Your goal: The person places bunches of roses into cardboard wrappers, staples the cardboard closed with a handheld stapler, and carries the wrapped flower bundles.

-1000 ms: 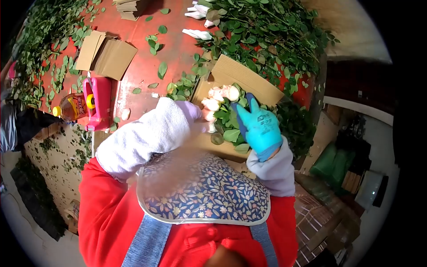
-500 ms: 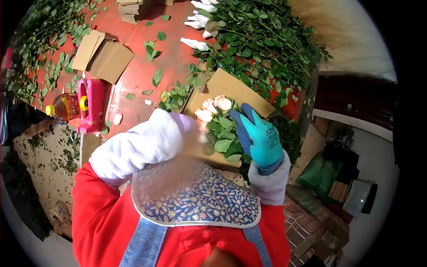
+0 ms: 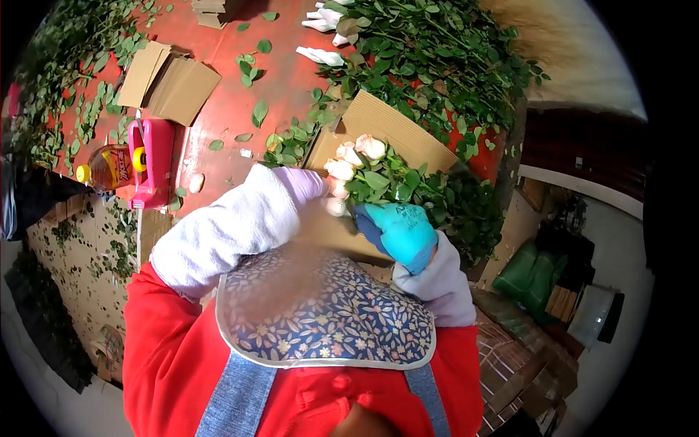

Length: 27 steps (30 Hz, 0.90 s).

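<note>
Several pale pink roses point(image 3: 348, 151) with green leaves lie in a row on a sheet of corrugated cardboard point(image 3: 386, 120). At the left end of the row is my left hand point(image 3: 304, 183) in a lilac glove, beside the lower blooms; its fingertips are hidden by blur. My right hand point(image 3: 399, 231), in a turquoise and dark blue glove, is low over the cardboard at the lower edge of the leaves. Its fingers are bent together near the lowest bloom, and what they hold, if anything, is hidden.
A pink tape dispenser point(image 3: 151, 162) and a bottle with a yellow cap point(image 3: 109, 169) stand at the left. Behind them lie cardboard pieces point(image 3: 182, 89). Leafy stems point(image 3: 437, 58) with white-wrapped heads point(image 3: 320, 56) are piled at the back right, on the red table point(image 3: 226, 95).
My right hand has moved down and toward the left, off the leaves, and its spread fingers have come together. My left hand has stayed beside the blooms.
</note>
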### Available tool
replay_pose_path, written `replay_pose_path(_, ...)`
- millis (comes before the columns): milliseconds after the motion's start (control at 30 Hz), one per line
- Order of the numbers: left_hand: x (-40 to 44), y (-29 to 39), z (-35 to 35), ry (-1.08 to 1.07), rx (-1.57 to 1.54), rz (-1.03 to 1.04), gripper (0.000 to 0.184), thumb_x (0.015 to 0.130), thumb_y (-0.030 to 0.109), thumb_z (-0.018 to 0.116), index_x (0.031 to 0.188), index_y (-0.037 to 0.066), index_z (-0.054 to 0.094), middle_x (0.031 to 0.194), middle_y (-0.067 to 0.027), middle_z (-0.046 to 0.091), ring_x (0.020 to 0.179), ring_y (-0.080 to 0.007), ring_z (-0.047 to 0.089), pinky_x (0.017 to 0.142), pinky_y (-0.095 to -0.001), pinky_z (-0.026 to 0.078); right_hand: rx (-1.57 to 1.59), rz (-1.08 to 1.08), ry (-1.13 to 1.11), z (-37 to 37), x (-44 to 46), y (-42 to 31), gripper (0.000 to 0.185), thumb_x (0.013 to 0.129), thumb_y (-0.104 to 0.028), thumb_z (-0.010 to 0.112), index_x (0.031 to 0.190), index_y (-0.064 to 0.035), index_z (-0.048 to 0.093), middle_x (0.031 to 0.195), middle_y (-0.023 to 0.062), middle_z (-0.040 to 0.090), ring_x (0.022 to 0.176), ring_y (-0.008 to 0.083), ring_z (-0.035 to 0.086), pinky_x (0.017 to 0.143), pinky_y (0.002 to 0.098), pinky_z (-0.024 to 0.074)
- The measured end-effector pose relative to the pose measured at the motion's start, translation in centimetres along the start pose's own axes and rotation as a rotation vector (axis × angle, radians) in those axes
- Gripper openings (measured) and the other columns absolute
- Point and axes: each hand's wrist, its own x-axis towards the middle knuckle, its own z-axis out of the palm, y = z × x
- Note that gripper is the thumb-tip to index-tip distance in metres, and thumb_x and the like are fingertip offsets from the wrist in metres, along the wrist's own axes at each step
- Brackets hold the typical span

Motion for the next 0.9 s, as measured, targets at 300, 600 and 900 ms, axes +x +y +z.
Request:
replay_pose_path(300,-2.5,-1.0,0.0,0.167,-0.359,-0.11,0.013,0.086,0.02,0.065,0.09,0.007,0.065,0.079,-0.0128,0.063,0.077,-0.0315,0.062,0.067,-0.0391,0.049,-0.024,-0.169,0.017,-5.7,0.1,-3.5,0.036,0.061,-0.014,0.071,0.095,-0.006,0.062,0.083,0.0148,0.065,0.08,0.0335,0.065,0.07,0.0424,0.0522)
replay_pose_path(600,-4.9,-2.8,1.3,0.244,-0.224,-0.217,0.01,0.086,0.017,0.065,0.085,0.007,0.063,0.077,-0.0136,0.061,0.074,-0.0337,0.06,0.066,-0.0399,0.048,-0.13,-0.159,-0.105,1.7,1.7,3.4,0.012,0.084,-0.019,0.062,0.081,-0.0076,0.066,0.066,0.0138,0.062,0.06,0.0328,0.062,0.055,0.0429,0.0488)
replay_pose_path(900,-2.5,-3.8,1.8,0.292,-0.298,0.023,0.009,0.085,0.01,0.067,0.087,0.002,0.064,0.078,-0.0103,0.063,0.071,-0.0257,0.061,0.066,-0.0336,0.049,0.368,0.149,-0.091,1.6,1.5,2.0,0.018,0.09,-0.02,0.059,0.093,-0.0046,0.067,0.081,0.0117,0.067,0.073,0.0213,0.066,0.063,0.0318,0.0522)
